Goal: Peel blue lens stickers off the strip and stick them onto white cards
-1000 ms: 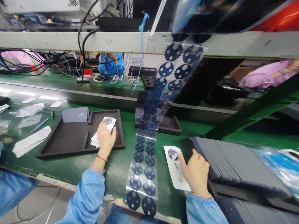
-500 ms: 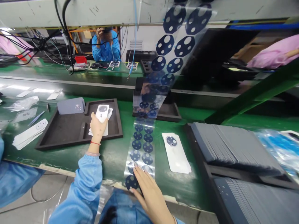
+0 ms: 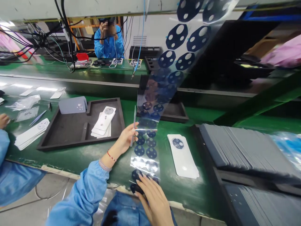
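Observation:
My left hand point(image 3: 127, 138) grips a thin flat phone back cover point(image 3: 134, 117), tilted up edge-on beside the sticker strip. A long clear strip point(image 3: 151, 153) bears two columns of dark round stickers with holes; it slopes down from the upper right to the table's front edge. On the strip's near end lies my right hand point(image 3: 152, 196), its fingers stretched out and thumb apart. Part of the end stickers is hidden under it. White phone-shaped covers point(image 3: 103, 122) lie stacked in the black tray point(image 3: 66, 135). To the strip's right are white covers point(image 3: 184, 158), the top one with a dark camera sticker.
A grey cover point(image 3: 72, 105) leans in the tray's back left. Tweezers point(image 3: 37, 118) and more white covers point(image 3: 31, 133) lie farther left, near a co-worker's hand point(image 3: 4, 121). Racks of grey covers point(image 3: 240, 144) stand at right. A blue-tipped cable point(image 3: 138, 47) hangs ahead.
My left hand has moved right from the tray, now with a cover held on edge beside the strip. White covers stay in the tray. My right hand remains at the strip's near end.

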The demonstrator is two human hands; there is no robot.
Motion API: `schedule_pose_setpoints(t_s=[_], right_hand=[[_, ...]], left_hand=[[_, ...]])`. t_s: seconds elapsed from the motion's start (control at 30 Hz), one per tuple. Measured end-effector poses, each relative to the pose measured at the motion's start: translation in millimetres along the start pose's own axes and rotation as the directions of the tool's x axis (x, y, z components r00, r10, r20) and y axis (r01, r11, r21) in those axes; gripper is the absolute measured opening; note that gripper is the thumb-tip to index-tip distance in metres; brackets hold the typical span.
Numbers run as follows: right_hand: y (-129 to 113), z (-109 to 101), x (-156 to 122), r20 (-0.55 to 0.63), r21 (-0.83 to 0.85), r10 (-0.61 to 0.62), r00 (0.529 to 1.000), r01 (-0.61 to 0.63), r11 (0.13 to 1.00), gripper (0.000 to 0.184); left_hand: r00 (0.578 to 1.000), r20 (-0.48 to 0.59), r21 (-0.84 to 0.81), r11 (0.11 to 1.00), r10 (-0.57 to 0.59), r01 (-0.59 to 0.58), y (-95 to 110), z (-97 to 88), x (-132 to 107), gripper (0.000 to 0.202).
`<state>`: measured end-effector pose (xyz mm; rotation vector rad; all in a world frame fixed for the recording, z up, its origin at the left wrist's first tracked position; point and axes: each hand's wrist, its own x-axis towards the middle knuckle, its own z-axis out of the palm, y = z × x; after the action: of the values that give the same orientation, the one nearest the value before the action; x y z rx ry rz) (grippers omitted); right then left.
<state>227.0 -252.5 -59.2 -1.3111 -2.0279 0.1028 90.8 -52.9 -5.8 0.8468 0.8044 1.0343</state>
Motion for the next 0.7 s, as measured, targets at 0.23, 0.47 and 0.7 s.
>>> schedule_pose_setpoints(t_s=[0.23,0.47,0.7], right_hand=[[-5,2,-12,0.076,0.103,-0.035,0.996,0.027,0.994,0.023],[21,-65,67,0.443,0.614,0.180,0.878,-0.444,0.653,0.015],[71,-39,151,0.110,0.845,0.741,0.663,-0.454,0.281,0.035]], left_hand=[[0.970,-0.029,-0.055,0.969,-0.243,0.241,-36,26.2,-15,0.070],[0.988,-0.129,0.185,0.978,-0.078,0.102,-54,17.2,-7,0.055],[1.000,-0.010,0.321,0.947,0.016,-0.011,-46,19.3,-19,0.041]])
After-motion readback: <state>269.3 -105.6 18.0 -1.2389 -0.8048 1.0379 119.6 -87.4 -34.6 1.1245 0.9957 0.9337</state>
